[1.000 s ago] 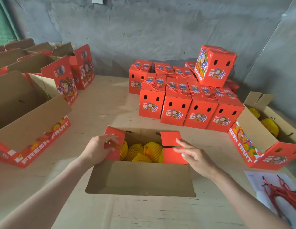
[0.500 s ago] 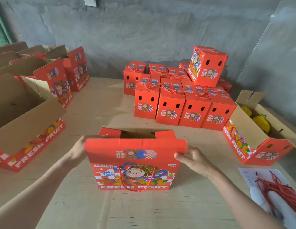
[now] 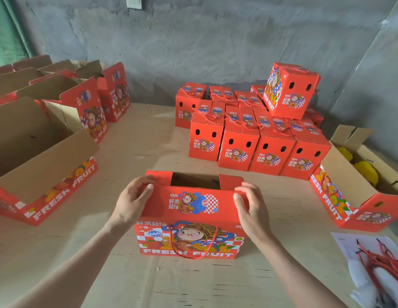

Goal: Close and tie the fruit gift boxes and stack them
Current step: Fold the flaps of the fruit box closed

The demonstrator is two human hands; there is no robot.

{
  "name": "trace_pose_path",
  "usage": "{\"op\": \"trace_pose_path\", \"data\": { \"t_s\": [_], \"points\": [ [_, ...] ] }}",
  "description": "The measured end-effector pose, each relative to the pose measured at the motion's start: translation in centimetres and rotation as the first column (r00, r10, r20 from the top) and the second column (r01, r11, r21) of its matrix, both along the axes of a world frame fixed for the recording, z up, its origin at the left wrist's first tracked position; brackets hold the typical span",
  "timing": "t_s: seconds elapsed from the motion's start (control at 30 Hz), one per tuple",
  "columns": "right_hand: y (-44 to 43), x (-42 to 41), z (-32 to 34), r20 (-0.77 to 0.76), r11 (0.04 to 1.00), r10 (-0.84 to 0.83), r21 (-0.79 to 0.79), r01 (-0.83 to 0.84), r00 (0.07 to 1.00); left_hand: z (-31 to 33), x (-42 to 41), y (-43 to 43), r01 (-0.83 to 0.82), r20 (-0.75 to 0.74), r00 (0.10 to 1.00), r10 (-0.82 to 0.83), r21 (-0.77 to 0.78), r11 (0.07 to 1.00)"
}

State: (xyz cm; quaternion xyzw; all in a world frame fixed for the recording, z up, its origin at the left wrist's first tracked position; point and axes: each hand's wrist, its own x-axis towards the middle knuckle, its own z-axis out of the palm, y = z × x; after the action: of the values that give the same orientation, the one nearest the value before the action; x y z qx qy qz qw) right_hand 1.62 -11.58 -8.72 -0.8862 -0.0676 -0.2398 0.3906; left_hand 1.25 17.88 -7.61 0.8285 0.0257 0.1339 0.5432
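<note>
Left hand (image 3: 132,201) curls over the left corner of the near flap (image 3: 187,203) on the fruit box (image 3: 189,238), which stands at lower centre of the frame on the tabletop (image 3: 149,134). The right hand (image 3: 251,205) grips the flap's right corner. I judge uneven pressure could buckle the flap or spring the side tabs (image 3: 159,177), leaving the top gap (image 3: 194,181) open.

Both bare forearms reached forward from the lower frame corners and converged toward centre. The left hand (image 3: 134,200) lay palm-down, its fingers curled over the upper left corner of the box lid (image 3: 162,210). The right hand (image 3: 252,207) gripped the opposite corner, thumb on the lid's face.
</note>
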Motion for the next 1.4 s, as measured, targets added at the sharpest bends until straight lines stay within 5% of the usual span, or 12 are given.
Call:
{"op": "trace_pose_path", "data": {
  "t_s": [0.27, 0.63, 0.8, 0.93, 1.1, 1.23, 1.4],
  "points": [
    [0.1, 0.4, 0.1, -0.072, 0.999, -0.048, -0.030, 0.046, 0.996, -0.4, 0.8, -0.5, -0.130, 0.021, 0.992, 0.128, 0.183, 0.975],
    [-0.3, 1.0, 0.8, -0.191, 0.999, -0.010, -0.049, 0.000, 0.982, -0.1, 0.8, -0.4, -0.116, -0.039, 0.992, 0.123, 0.156, 0.981],
    [0.5, 0.2, 1.0, -0.111, 0.928, -0.004, -0.371, -0.038, 0.994, 0.1, 1.0, -0.4, -0.116, -0.063, 0.989, 0.133, 0.218, 0.969],
    [1.0, -0.7, 0.9, -0.276, 0.740, 0.128, -0.613, -0.277, 0.953, 0.2, 1.1, -0.7, -0.094, -0.077, 0.990, 0.122, 0.296, 0.951],
    [0.8, -0.6, 1.1, -0.350, 0.717, 0.097, -0.625, -0.309, 0.932, 0.4, 0.1, -1.5, -0.044, 0.096, 0.995, -0.032, 0.689, 0.723],
    [0.8, -0.6, 1.4, -0.397, 0.705, 0.082, -0.625, -0.335, 0.914, -0.4, -1.2, -1.9, 0.210, -0.147, 0.977, -0.153, 0.774, 0.597],
    [1.7, 1.9, 2.6, -0.418, 0.730, -0.022, -0.627, -0.271, 0.908, 0.0, -1.0, -2.0, 0.259, -0.210, 0.966, -0.152, 0.789, 0.557]
  ]
}}
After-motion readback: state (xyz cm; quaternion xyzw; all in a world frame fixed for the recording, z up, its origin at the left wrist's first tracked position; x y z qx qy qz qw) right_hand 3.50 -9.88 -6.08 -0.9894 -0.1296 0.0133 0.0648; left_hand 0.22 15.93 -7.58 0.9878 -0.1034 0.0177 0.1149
